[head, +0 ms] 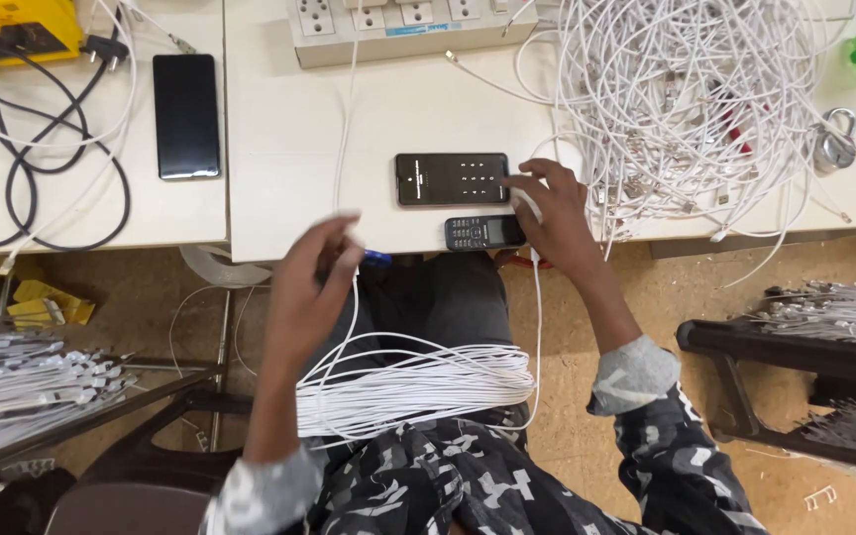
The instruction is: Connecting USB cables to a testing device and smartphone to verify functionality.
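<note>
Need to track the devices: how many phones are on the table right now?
3: a black smartphone on the left table, a smartphone with a lit screen by the right hand, and a small keypad phone below it. The cable pile may hide more.
</note>
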